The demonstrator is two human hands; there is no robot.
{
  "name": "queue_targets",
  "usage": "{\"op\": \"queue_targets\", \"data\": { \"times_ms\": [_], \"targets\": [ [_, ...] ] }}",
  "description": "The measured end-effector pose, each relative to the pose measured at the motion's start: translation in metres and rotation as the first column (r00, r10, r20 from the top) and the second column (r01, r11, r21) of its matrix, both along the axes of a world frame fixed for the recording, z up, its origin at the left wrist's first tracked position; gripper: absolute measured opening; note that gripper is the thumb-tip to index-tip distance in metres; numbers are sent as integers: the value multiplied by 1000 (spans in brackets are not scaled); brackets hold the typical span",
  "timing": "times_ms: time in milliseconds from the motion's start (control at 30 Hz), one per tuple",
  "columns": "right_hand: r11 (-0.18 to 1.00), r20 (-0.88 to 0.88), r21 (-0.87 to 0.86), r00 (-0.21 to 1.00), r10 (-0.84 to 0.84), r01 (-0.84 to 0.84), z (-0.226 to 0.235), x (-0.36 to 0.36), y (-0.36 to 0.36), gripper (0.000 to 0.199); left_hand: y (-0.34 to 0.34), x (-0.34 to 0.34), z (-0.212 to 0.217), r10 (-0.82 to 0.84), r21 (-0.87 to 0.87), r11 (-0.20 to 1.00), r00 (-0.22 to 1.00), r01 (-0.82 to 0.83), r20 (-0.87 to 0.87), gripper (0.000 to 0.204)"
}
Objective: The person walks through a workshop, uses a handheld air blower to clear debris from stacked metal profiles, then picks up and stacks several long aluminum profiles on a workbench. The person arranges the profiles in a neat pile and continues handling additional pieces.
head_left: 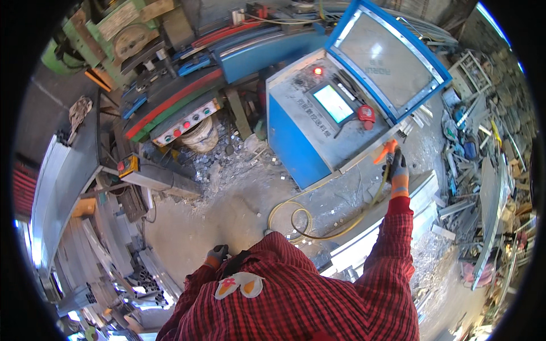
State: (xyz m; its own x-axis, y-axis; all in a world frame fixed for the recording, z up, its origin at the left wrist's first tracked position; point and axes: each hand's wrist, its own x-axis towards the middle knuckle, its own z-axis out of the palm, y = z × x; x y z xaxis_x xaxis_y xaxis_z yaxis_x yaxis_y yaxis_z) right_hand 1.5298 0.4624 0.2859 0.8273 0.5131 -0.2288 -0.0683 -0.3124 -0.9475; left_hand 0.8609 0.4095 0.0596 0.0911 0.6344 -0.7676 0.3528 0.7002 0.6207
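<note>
Two gloved hands show: the right hand (397, 168), in a grey glove with an orange cuff, wraps its fingers around an orange air blow gun (387, 151) at two o'clock, its yellow coiled hose (318, 219) looping over gritty concrete. Just beyond stands a boxy blue metal control cabinet (310, 128). The left hand (216, 254) hangs low at seven o'clock, its fingers curled loosely on nothing, above ribbed aluminium profiles (114, 267).

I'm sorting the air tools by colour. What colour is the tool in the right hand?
Orange: the tool in the gloved right hand has an orange body, seen in the head view.
</note>
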Motion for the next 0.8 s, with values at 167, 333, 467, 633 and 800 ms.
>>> {"op": "queue_targets", "data": {
  "times_ms": [167, 333, 467, 633, 800],
  "targets": [
    [996, 58, -81, 998, -37, 41, -5, 15, -15, 47, -21, -28, -47, -229, 260, 937, 972, 234, -51, 45],
    [927, 368, -375, 920, 136, 13, 9, 36, -14, 43, -36, -30, -71, -251, 371, 887, 962, 274, -109, 41],
    [981, 845, -116, 504, 181, -158, 29, 40, 0, 46, -39, -11, -28, -281, 224, 926, 951, 304, -132, 34],
    [805, 776, 291, 620, 118, -517, 94, -153, 83, 38, -96, -79, -70, -223, 209, 927, 905, 312, -363, 54],
    [638, 764, 292, 575, 293, -713, 70, -288, 125, 35, -66, -92, 3, 45, 125, 992, 946, -5, -322, 55]
  ]
}}
